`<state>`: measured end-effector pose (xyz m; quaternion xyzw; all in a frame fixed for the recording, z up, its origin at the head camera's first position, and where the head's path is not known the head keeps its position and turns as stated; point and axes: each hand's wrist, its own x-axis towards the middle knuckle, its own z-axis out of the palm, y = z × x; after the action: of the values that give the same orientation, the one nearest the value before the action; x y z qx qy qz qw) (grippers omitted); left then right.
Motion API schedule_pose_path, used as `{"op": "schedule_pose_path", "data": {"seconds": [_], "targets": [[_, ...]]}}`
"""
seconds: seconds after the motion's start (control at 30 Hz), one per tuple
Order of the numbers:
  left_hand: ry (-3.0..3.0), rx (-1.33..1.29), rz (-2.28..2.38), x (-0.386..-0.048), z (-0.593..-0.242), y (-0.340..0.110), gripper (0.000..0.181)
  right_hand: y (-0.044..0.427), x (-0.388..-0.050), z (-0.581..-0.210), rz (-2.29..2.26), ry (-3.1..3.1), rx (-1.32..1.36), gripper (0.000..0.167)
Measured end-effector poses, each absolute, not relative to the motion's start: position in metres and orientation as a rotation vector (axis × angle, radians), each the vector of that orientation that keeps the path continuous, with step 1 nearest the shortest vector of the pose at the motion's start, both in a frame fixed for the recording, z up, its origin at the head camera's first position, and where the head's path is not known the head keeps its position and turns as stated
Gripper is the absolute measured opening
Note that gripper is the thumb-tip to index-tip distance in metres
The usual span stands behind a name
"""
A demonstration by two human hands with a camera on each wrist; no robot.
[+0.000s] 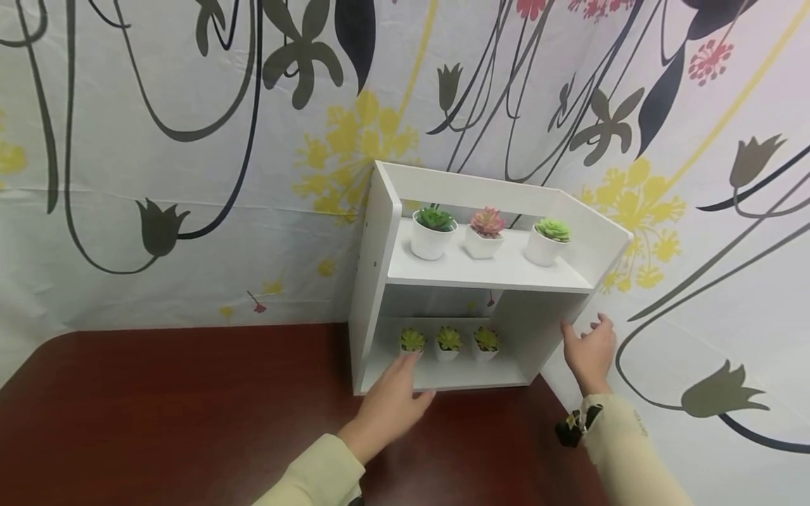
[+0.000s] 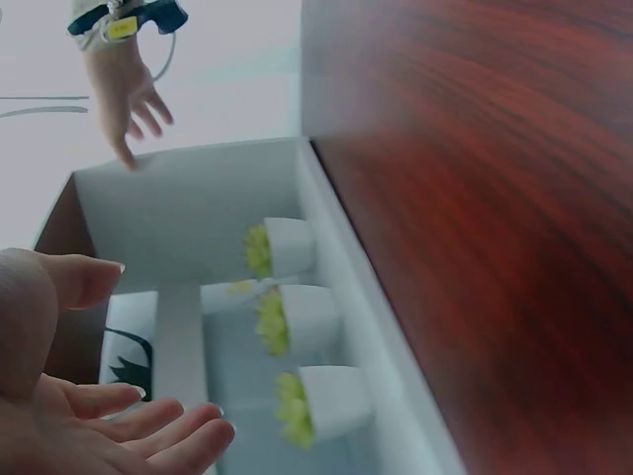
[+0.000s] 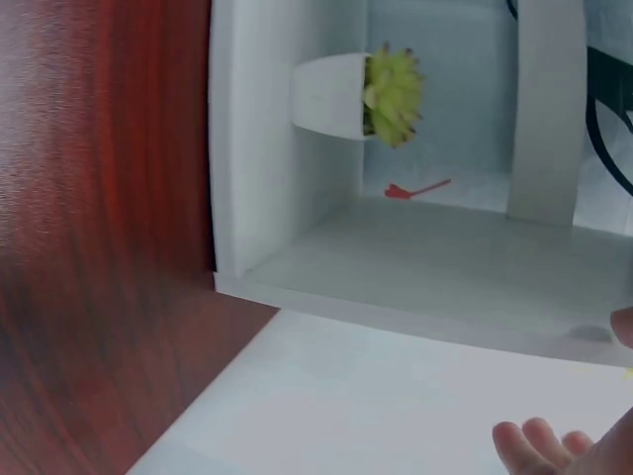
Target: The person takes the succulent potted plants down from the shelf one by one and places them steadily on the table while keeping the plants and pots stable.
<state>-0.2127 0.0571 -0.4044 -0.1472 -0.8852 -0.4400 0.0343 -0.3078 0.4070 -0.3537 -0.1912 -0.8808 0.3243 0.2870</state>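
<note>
A white two-tier shelf (image 1: 487, 284) stands on the table against the wall. Its lower tier holds three small yellow-green potted succulents (image 1: 448, 343) in a row. On the upper tier are a dark green succulent (image 1: 433, 232), a pink succulent (image 1: 485, 232) and a light green succulent (image 1: 548, 241), each in a white pot. My left hand (image 1: 391, 400), fingers loosely extended, is in front of the lower tier and overlaps the leftmost pot in the head view; it holds nothing. Beside the shelf's right side panel is my right hand (image 1: 590, 351), empty, with relaxed fingers.
The dark red-brown wooden table (image 1: 177, 414) stretches away to the left of the shelf. A white cloth with flower prints (image 1: 190, 169) covers the wall behind and at right. The shelf stands near the table's right edge.
</note>
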Motion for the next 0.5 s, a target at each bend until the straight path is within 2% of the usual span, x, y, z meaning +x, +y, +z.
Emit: {"op": "schedule_pose_path", "data": {"seconds": [0.27, 0.5], "targets": [[-2.693, -0.460, -1.344, -0.215, -0.378, 0.060, 0.065, 0.412, -0.322, -0.341, 0.894, -2.448, -0.476, 0.071], [-2.599, -0.498, -1.316, -0.213, -0.350, 0.061, 0.061, 0.409, -0.329, -0.338, 0.834, -2.478, -0.440, 0.056]]}}
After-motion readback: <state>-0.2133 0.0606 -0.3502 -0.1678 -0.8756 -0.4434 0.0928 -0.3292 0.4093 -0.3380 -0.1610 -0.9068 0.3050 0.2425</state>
